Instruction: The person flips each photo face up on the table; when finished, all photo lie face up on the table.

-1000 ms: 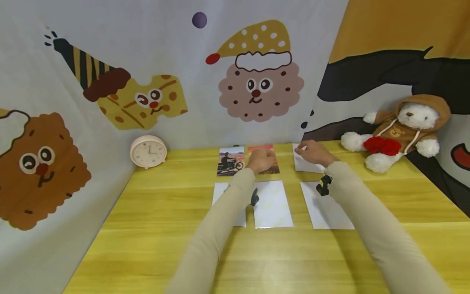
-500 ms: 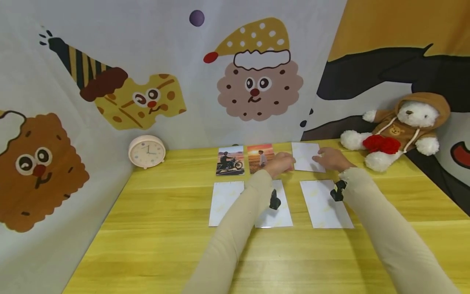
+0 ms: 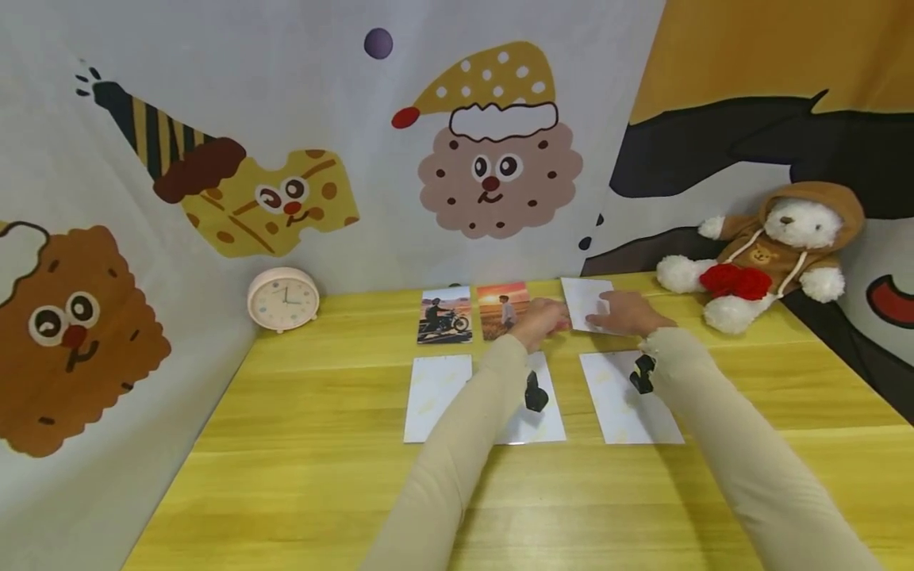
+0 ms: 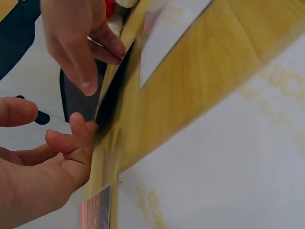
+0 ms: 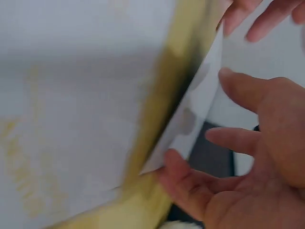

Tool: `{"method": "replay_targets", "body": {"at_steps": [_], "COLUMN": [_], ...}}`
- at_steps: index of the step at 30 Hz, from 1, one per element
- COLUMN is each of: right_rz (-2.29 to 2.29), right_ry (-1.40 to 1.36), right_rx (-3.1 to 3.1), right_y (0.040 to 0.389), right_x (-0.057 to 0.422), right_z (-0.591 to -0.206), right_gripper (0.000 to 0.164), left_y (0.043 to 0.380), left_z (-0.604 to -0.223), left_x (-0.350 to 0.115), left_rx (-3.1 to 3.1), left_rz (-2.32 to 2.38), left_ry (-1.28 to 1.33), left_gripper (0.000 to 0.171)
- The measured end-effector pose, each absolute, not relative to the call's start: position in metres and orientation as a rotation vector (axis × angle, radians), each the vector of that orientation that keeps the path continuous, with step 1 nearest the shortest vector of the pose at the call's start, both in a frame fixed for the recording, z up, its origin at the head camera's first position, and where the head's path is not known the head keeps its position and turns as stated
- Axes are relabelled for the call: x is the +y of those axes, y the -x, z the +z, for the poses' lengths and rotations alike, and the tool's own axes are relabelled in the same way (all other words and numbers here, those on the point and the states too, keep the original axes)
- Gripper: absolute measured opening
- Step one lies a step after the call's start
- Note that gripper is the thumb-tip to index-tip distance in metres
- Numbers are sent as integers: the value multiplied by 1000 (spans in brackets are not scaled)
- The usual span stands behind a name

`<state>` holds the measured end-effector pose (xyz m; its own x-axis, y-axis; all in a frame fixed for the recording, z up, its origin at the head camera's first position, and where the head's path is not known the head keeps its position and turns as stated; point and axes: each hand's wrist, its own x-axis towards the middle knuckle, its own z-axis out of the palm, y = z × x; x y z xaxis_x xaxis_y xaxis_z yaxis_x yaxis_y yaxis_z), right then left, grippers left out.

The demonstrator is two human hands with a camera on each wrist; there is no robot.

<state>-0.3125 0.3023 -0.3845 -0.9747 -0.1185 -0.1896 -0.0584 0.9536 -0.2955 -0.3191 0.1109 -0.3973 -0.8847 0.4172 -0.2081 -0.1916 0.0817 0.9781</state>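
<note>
Back-row card coming up between two grips

The person is working at the far side of the table (image 3: pixel 300 444). The white card (image 3: pixel 584 300) is sitting at the right of the back row, tilting off the surface, with dark shadow showing under it in both wrist views. Whether one edge is resting on the wood, cannot tell.

The right grip (image 3: pixel 630 312) is holding the card, fingers curling at its edge. The left grip (image 3: pixel 541 319) is meeting the opposite side, fingers bending narrowly there; whether it is pinching or only touching, cannot tell.

Left of the card, the sunset picture (image 3: pixel 498 309) and motorbike picture (image 3: pixel 445 316) are lying face up. In front, three blanks are lying flat: left blank (image 3: pixel 432 396), middle blank (image 3: pixel 537 430), right blank (image 3: pixel 620 400). Clock (image 3: pixel 282 300) and bear (image 3: pixel 761 255) are sitting at the back corners.

Judgement: with two neighbours showing pictures, turning this card over seems to be the step in hand, perhaps half done. The next move is probably calling for a firm right hold, left fingers guiding the free edge, and a clean rotation that is clearing the sunset picture.
</note>
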Motion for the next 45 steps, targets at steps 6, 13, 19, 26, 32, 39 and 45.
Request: {"method": "replay_targets", "body": {"at_steps": [6,13,19,26,32,39,45], "right_rz": [-384,-424,-599,-805,-911,-1089,-1201], "right_ry": [197,227,319,309,210,170,177], "right_rx": [2879,2881,2930,2918,2881,2813,2817], "right_y": [309,311,314,315,314,318,315], "right_x": [290,283,282,283,283,281,277], "right_z": [-373,-372,-374,-372,-371,-370,-363], "right_gripper": [66,62,59,57,55,54,52], "left_y": [322,326,328,328,328,332,334], "left_z": [-397,-398,-396,-394,-392,-389,-387], "left_x": [111,105,100,101,101,98,99], "left_rx": [1826,1762,1812,1811,1811,1808,1857], "left_rz": [1933,1989,1941,1899,1873,1873,1884], "left_ry": [-167,-144,-200,-258,-344,-380,-451], "left_gripper": [35,40,47,56,48,49,53]}}
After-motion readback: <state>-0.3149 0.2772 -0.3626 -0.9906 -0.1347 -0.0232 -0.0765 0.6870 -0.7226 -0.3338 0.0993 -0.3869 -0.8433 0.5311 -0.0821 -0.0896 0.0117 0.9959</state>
